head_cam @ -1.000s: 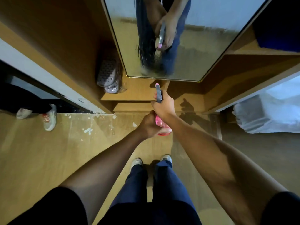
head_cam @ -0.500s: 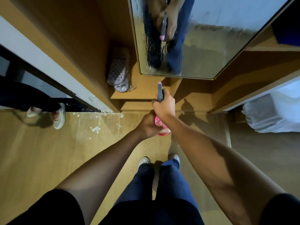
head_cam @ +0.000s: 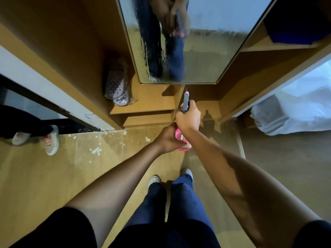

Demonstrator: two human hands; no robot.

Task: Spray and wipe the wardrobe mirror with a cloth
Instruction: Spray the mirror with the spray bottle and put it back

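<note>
The wardrobe mirror (head_cam: 206, 51) stands straight ahead, its lower part streaked with wet runs. I hold a pink spray bottle (head_cam: 181, 142) with a grey trigger head in front of me, nozzle aimed at the mirror's bottom edge. My right hand (head_cam: 188, 119) grips the trigger head from above. My left hand (head_cam: 169, 140) wraps around the pink body from below. The mirror reflects both hands and the bottle. No cloth shows in view.
A wooden wardrobe frame (head_cam: 71, 56) surrounds the mirror, with a low step (head_cam: 148, 108) below it. Bagged slippers (head_cam: 116, 83) lean in the left corner. Another person's feet (head_cam: 50, 140) stand at the left. White bedding (head_cam: 295, 111) lies at the right.
The view has shifted so the mirror sits further right and higher. Both hands keep the same hold on the bottle. Wet streaks on the glass look longer.
</note>
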